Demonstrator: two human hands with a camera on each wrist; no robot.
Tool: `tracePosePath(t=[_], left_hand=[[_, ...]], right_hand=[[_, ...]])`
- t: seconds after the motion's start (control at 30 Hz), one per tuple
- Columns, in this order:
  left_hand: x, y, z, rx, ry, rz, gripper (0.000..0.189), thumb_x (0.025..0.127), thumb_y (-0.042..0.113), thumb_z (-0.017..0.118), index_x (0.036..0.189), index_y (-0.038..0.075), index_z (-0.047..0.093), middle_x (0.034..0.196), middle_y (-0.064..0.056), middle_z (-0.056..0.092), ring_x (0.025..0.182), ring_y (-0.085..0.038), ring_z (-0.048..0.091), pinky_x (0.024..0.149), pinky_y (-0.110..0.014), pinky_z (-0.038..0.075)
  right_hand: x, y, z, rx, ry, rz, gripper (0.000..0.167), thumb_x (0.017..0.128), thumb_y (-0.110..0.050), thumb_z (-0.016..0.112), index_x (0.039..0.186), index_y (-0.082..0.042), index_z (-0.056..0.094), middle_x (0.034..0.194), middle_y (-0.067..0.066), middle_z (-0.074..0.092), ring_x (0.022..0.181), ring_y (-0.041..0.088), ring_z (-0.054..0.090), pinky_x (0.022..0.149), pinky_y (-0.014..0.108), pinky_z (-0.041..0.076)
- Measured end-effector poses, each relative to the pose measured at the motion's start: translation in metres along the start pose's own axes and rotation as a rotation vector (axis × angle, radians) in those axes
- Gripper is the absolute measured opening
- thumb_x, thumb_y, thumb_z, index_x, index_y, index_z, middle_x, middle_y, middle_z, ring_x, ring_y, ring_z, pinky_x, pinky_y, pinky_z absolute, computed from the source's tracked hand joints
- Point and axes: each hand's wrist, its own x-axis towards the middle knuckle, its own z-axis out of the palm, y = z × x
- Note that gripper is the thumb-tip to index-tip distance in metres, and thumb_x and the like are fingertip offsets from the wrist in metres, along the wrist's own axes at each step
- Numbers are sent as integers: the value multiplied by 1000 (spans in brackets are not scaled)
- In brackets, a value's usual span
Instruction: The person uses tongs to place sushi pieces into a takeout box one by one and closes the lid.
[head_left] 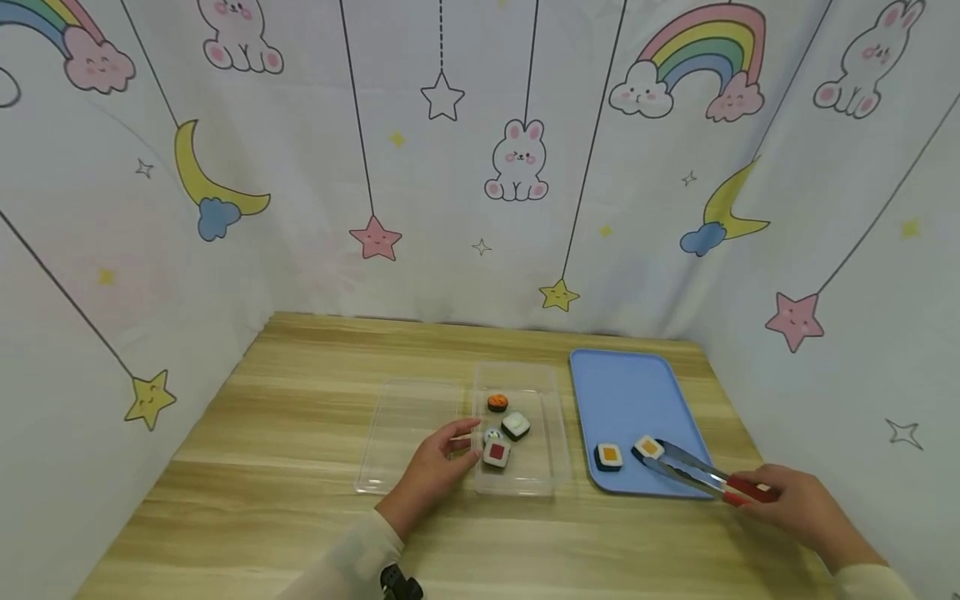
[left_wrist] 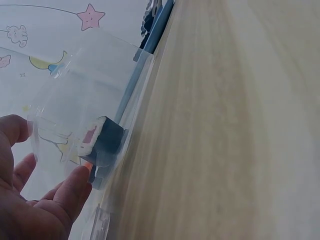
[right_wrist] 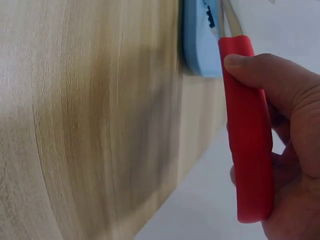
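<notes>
**Tongs closing on a toy sushi piece over a blue tray**

A person's right hand (head_left: 802, 504) is gripping a pair of tongs (head_left: 701, 472) by the red handles, fingers and thumb curled round them as the right wrist view is showing up close (right_wrist: 280, 145); the metal tips are pinching an orange-topped sushi piece (head_left: 648, 447), which is sitting at the near end of the blue tray (head_left: 626, 387), at or just above its surface, though which is hard to tell; a second orange-topped sushi piece (head_left: 608, 456) is lying on the tray just to its left, close but apart.

The left hand (head_left: 441, 463) is resting against the near left side of a clear plastic box (head_left: 517, 375), fingers loosely extended and relaxed, gripping nothing; the left wrist view is showing the fingertips (left_wrist: 75, 187) touching the transparent wall, with a red-centred sushi piece (head_left: 496, 452) standing just inside; three more pieces are lying in the box, a small white one (head_left: 491, 435) touching the red-centred piece, a white-topped dark one (head_left: 515, 426) beside it, and an orange-topped one (head_left: 497, 402) further back.

A clear lid (head_left: 408, 417) is lying flat to the left of the box; everything is sitting on a wooden table (head_left: 300, 375), backed by a curtain (head_left: 480, 167) printed with rabbits, rainbows, moons and stars.
</notes>
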Motion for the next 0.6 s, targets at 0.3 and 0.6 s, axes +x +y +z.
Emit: tracePosePath(t=[0.3,0.6], left_hand=[[-2,-1,0,-5,-9,-19,48,97,12,73,143,9,61,147,-20,57,128,-41,60,101,-56,51],[-1,2,-1,-3,-12,-10,46,98,12,73,143,10,62,147,-18,58,128,-38,61,101,-55,52]], right_hand=[[2,-5,0,23,-27,0,42,76,-20,92,112,-3,79,101,8,72,73,4,66,62,25,54],[28,-41,-12,79,11,-24,45,80,-25,91,116,-4,78,103,8,73,77,4,64,63,25,54]])
